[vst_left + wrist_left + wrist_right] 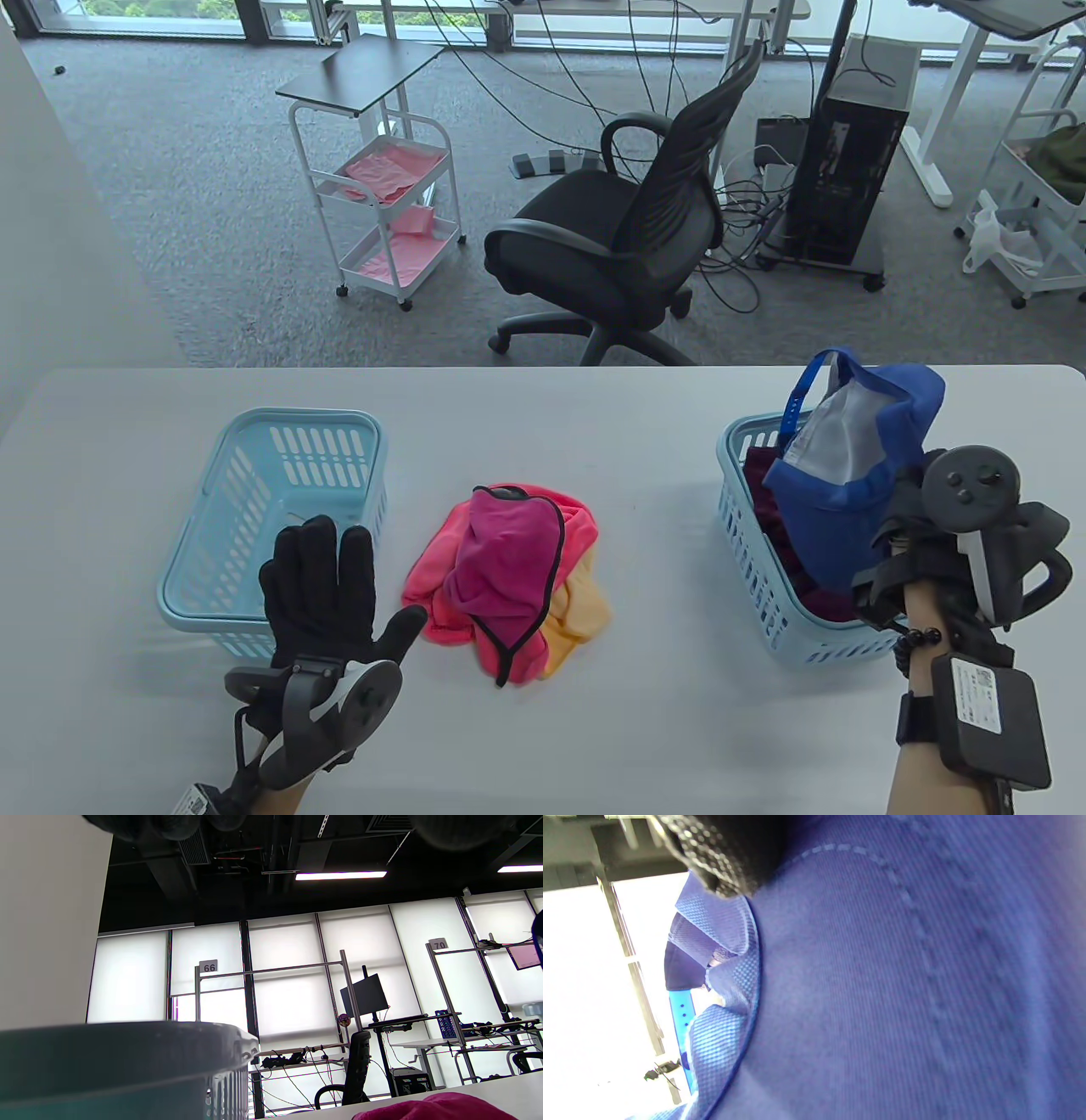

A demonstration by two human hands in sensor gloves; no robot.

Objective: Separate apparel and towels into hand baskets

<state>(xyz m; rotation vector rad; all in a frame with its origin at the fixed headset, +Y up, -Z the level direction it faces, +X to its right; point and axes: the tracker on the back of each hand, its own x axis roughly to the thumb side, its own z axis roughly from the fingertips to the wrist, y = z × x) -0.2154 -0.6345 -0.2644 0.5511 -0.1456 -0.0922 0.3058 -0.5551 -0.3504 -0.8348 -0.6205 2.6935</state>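
Note:
A blue cap (857, 475) hangs over the right light-blue basket (747, 560), gripped by my right hand (899, 526); the cap's blue fabric (903, 984) fills the right wrist view, with a gloved fingertip (721, 861) on it. Dark red cloth (768, 497) lies in that basket. My left hand (327, 577) is spread flat with straight fingers over the near right corner of the left light-blue basket (254, 475), holding nothing. Between the baskets lies a pile of pink, magenta and orange cloths (509, 573); a magenta edge (437, 1107) shows in the left wrist view beside the basket rim (127, 1052).
The white table (594, 722) ends just behind the baskets. Beyond it stand a black office chair (619, 238), a white cart with pink cloths (386, 204) and a black computer tower (848, 178) on grey carpet.

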